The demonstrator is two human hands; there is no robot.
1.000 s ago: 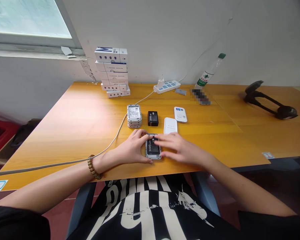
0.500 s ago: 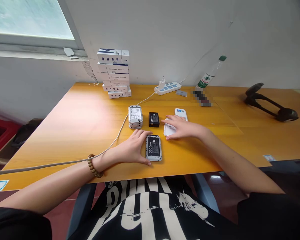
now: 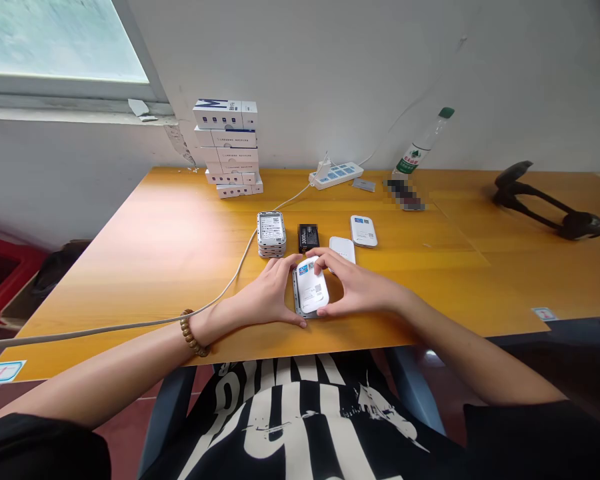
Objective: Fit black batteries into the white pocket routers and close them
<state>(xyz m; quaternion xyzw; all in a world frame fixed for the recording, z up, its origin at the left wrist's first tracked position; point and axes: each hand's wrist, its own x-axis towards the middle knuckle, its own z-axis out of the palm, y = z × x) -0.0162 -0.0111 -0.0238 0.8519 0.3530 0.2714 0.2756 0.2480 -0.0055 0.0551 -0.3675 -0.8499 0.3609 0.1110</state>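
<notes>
Snugly between the left hand and right hand, fingers closed around a white pocket Wi-Fi router.

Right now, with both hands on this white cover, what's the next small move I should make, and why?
Probably square the white cover on the grey device body, then press it down. It looks offset, with the body showing along its left side and lower edge. Your left hand is against the body's left side, so it can steady it while your right hand presses on the cover.

White cover lying skewed on a grey-framed body, apparently a pocket router
</notes>
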